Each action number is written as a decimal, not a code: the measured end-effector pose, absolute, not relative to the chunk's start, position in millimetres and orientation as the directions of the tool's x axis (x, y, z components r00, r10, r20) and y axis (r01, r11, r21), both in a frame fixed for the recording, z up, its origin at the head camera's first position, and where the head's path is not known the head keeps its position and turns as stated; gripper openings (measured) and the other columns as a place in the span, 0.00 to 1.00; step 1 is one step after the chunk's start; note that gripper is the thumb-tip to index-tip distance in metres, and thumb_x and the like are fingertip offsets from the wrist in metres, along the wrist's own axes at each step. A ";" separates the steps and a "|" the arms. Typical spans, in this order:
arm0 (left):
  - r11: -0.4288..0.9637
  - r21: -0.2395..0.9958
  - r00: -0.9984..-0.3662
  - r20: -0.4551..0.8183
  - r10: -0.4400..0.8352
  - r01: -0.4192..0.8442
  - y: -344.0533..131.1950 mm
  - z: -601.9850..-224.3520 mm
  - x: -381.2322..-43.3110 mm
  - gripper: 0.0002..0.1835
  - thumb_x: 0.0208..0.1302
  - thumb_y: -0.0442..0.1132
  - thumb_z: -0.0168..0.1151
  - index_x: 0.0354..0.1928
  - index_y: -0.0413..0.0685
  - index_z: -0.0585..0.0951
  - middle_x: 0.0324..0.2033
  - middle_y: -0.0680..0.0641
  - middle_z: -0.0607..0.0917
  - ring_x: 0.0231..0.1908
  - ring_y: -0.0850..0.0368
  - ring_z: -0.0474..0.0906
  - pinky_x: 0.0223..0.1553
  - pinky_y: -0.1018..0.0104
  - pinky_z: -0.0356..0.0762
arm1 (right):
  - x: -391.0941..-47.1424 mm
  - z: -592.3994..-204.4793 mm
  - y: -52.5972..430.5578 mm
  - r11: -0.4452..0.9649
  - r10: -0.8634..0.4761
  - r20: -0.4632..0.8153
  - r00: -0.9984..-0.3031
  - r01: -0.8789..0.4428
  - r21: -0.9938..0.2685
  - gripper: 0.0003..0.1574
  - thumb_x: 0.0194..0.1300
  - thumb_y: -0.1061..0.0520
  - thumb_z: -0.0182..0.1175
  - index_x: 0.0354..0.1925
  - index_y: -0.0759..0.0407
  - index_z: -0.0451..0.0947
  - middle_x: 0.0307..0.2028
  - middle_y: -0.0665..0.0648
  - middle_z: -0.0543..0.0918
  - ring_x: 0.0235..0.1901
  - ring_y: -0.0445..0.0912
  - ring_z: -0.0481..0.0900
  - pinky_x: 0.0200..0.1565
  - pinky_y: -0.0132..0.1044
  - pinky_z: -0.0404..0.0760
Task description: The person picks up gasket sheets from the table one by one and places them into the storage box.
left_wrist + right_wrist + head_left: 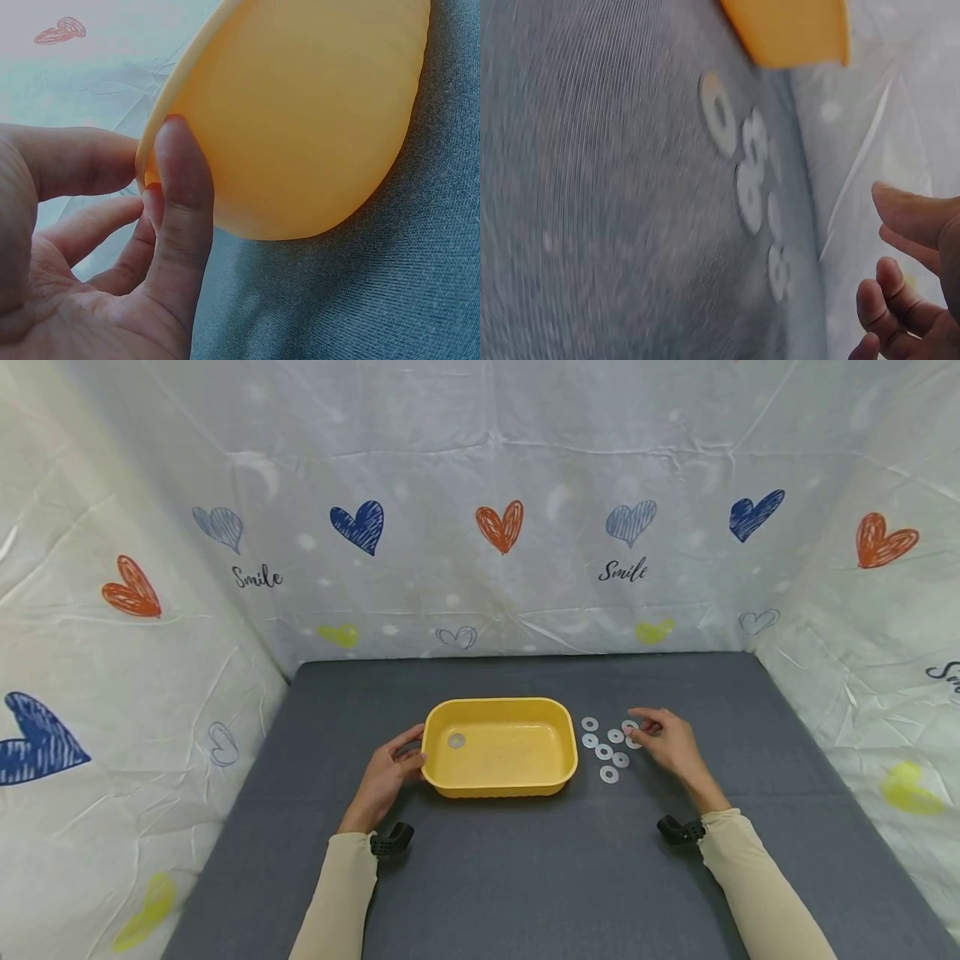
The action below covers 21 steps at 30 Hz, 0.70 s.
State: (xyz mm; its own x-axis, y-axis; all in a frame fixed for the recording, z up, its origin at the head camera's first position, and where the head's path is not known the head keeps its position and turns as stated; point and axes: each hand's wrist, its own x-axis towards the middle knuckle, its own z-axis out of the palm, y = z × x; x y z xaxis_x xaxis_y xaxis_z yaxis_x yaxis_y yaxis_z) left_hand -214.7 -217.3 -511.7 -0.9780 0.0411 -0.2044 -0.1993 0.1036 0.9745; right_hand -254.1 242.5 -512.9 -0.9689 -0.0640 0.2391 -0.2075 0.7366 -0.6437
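Note:
My left hand pinches the left rim of a yellow plastic tray. In the left wrist view the thumb lies along the wall, with the other fingers at the rim. One flat metal washer lies inside the tray, toward its left end. Just right of the tray, several loose washers are spread on the table. Over the far right ones hovers my right hand, thumb and forefinger apart. In the right wrist view its fingers hold nothing, and the washers lie beyond them.
A dark grey cloth covers the table. Pale curtains printed with hearts hang behind the table and along both sides. Black straps sit at the cuffs of the light sleeves.

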 end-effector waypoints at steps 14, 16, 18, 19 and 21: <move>0.102 0.975 -0.978 -0.203 0.040 -0.198 -218.1 -513.2 -214.3 0.32 0.67 0.33 0.58 0.73 0.53 0.65 0.66 0.45 0.71 0.55 0.45 0.77 0.39 0.70 0.82 | -274.4 -528.4 259.6 0.751 -0.073 0.113 -0.991 -0.129 -0.648 0.24 0.63 0.54 0.67 0.56 0.61 0.81 0.33 0.58 0.77 0.32 0.47 0.70 0.36 0.38 0.68; 0.102 0.976 -0.979 -0.200 0.042 -0.195 -218.5 -513.4 -214.2 0.32 0.67 0.33 0.58 0.73 0.53 0.65 0.66 0.44 0.71 0.54 0.45 0.77 0.39 0.70 0.82 | -277.0 -529.4 259.9 0.754 -0.062 0.099 -0.993 -0.112 -0.647 0.24 0.63 0.53 0.66 0.55 0.61 0.82 0.31 0.58 0.77 0.31 0.47 0.69 0.34 0.37 0.67; 0.102 0.975 -0.979 -0.202 0.043 -0.196 -218.6 -513.3 -214.2 0.32 0.67 0.33 0.58 0.73 0.53 0.65 0.66 0.44 0.71 0.53 0.45 0.77 0.39 0.70 0.82 | -278.8 -530.5 260.0 0.747 -0.042 0.081 -0.996 -0.085 -0.659 0.23 0.63 0.54 0.67 0.54 0.61 0.83 0.29 0.57 0.77 0.29 0.47 0.69 0.33 0.37 0.67; 0.104 0.975 -0.978 -0.203 0.043 -0.198 -218.7 -513.3 -214.1 0.32 0.68 0.33 0.58 0.73 0.53 0.65 0.66 0.44 0.71 0.53 0.46 0.77 0.40 0.70 0.82 | -279.4 -531.2 260.1 0.744 -0.034 0.070 -0.997 -0.072 -0.664 0.22 0.63 0.54 0.67 0.54 0.61 0.83 0.29 0.57 0.77 0.28 0.47 0.69 0.32 0.37 0.67; 0.107 0.974 -0.978 -0.206 0.041 -0.200 -218.5 -512.8 -214.1 0.32 0.68 0.33 0.58 0.73 0.53 0.65 0.66 0.44 0.71 0.53 0.46 0.78 0.40 0.70 0.82 | -280.2 -532.4 260.2 0.739 -0.019 0.052 -0.998 -0.050 -0.672 0.22 0.62 0.54 0.67 0.53 0.61 0.83 0.28 0.57 0.77 0.27 0.46 0.69 0.31 0.37 0.67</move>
State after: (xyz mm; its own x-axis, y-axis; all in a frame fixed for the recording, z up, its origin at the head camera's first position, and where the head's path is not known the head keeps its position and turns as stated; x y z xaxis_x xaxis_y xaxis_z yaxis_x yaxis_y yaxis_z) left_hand -214.1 -218.5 -512.8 -0.9777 0.0412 -0.2057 -0.2004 0.1071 0.9738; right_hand -280.2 260.2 -532.4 -0.9984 -0.0193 0.0525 -0.0496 0.7386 -0.6723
